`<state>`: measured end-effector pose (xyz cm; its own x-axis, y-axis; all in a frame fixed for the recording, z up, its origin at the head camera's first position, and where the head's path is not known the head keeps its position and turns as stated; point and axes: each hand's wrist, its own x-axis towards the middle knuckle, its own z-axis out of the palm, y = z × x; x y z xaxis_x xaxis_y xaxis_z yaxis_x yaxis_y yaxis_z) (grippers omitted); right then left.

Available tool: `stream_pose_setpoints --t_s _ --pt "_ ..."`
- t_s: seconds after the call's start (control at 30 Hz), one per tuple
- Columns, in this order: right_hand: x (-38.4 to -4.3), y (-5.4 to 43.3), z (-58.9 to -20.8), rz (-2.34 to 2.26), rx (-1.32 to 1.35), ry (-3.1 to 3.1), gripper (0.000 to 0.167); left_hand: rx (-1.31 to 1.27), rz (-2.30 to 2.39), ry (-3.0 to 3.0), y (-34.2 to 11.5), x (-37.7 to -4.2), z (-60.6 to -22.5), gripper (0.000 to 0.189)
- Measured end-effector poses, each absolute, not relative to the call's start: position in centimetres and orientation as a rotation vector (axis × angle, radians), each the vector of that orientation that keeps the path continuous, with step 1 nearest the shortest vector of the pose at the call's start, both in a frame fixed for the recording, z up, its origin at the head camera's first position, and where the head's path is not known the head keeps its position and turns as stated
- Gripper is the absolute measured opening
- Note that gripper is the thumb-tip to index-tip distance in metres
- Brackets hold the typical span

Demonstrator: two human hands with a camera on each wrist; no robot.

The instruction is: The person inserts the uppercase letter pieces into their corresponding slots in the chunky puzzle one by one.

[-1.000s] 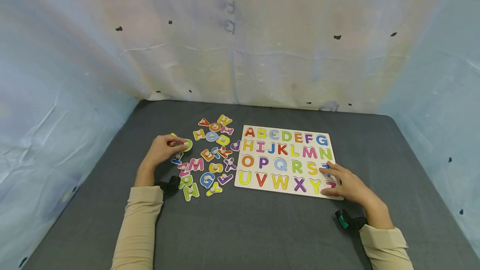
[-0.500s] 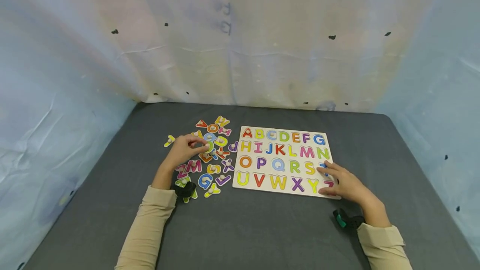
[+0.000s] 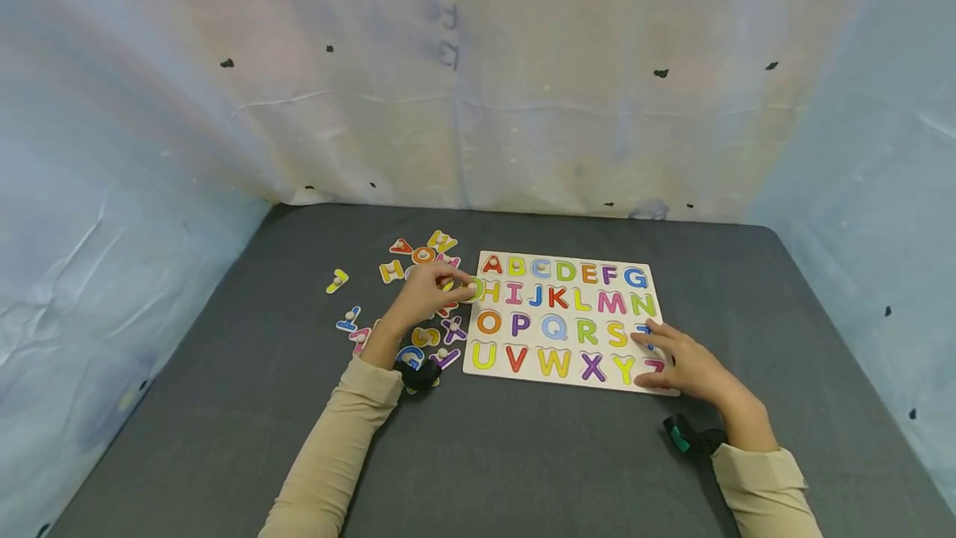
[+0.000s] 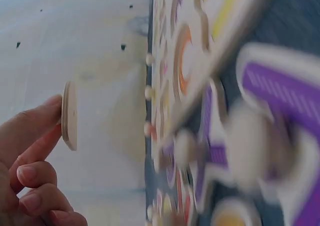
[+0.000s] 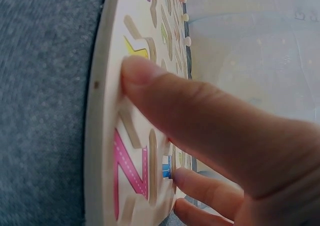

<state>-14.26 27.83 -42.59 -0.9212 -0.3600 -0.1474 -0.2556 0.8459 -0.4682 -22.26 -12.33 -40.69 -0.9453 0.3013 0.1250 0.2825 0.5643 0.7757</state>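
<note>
My left hand [image 3: 427,293] pinches a green letter piece [image 3: 475,289], which looks like a D, between thumb and fingertips. In the left wrist view this wooden piece [image 4: 70,117] appears edge-on, raised off the table. It is over the left edge of the white alphabet board [image 3: 538,339], near the H recess. Knobs show on the A, B and C in the board's top row. Over the board's lower right corner lies my right hand [image 3: 690,365], thumb and fingers spread and touching the board near the T and the pink Z recess [image 5: 132,173].
Loose knobbed letters lie left of the board, partly hidden by my left hand and wrist, including a red-orange piece [image 3: 401,246], a yellow H [image 3: 391,271] and a blue T [image 3: 348,320]. A hanging sheet [image 3: 523,106] borders the dark table [image 3: 538,463].
My left hand has carried the green letter rightward from the far left of the loose pieces to the board's left edge. My right hand stays in place on the board.
</note>
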Motion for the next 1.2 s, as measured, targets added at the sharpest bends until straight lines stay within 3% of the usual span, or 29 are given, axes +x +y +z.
stream_pose_setpoints --t_s 0.77,1.2 --pt "-14.2 27.9 -42.7 -0.686 -0.487 2.787 0.071 0.410 1.569 2.654 -1.5 -26.1 -42.9 0.018" --pt "-14.2 27.8 -42.6 -0.685 -0.483 2.791 0.070 0.036 1.554 2.628 2.7 -27.7 -43.5 0.020"
